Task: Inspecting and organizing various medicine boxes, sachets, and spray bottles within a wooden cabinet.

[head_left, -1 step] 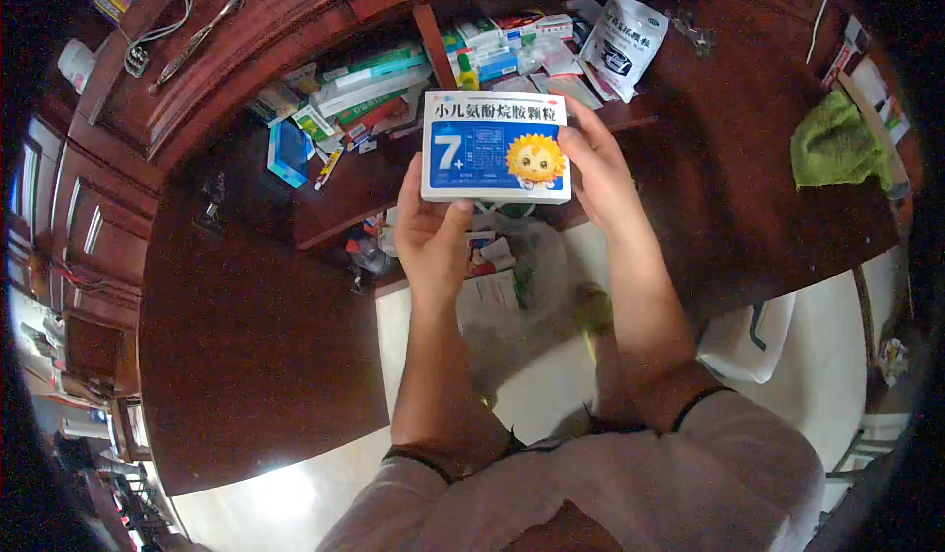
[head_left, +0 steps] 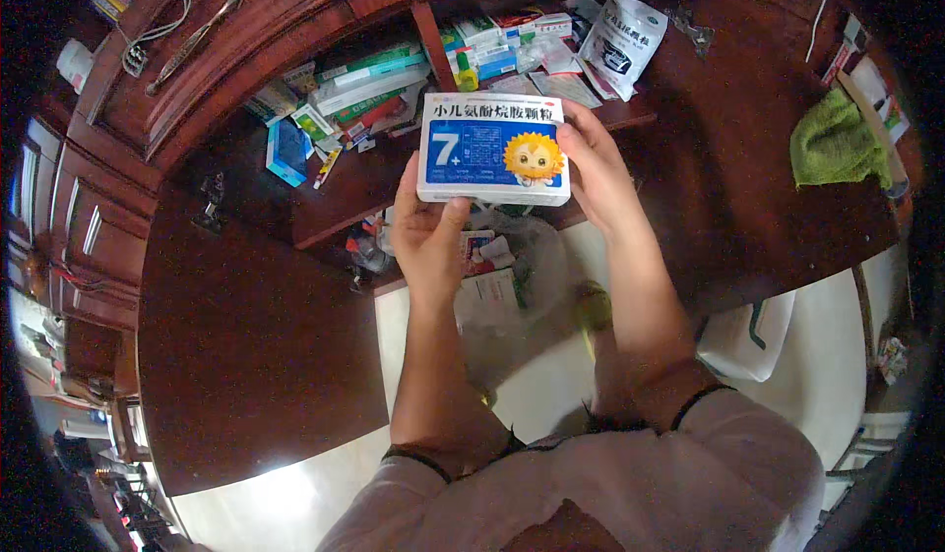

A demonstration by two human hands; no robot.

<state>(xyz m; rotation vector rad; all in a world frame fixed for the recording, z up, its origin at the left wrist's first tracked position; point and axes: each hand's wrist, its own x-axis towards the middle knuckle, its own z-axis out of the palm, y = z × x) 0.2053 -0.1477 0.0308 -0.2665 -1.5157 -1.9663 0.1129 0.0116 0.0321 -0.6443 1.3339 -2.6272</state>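
A white and blue medicine box (head_left: 482, 153) with a cartoon lion-like face in a yellow mane is held up between both hands, its printed front toward me. My left hand (head_left: 428, 242) grips its lower left corner, thumb at the bottom edge. My right hand (head_left: 596, 173) clasps the right side, thumb on the front near the upper corner. Behind it, a divided cupboard shelf holds several medicine boxes (head_left: 369, 85) on the left. More boxes (head_left: 492, 50) and a white printed pouch (head_left: 622, 45) are on the right.
Two dark wooden cupboard doors stand open, the left door (head_left: 256, 355) and the right door (head_left: 768, 227). A green cloth (head_left: 840, 144) hangs at the far right. Below my hands, a clear plastic bag (head_left: 536, 267) with boxes is on the pale floor (head_left: 266, 498). A white bin (head_left: 753, 340) stands right.
The medicine box has tilted slightly and shifted a little to the left and down, with both hands still on it. Nothing else has visibly moved.
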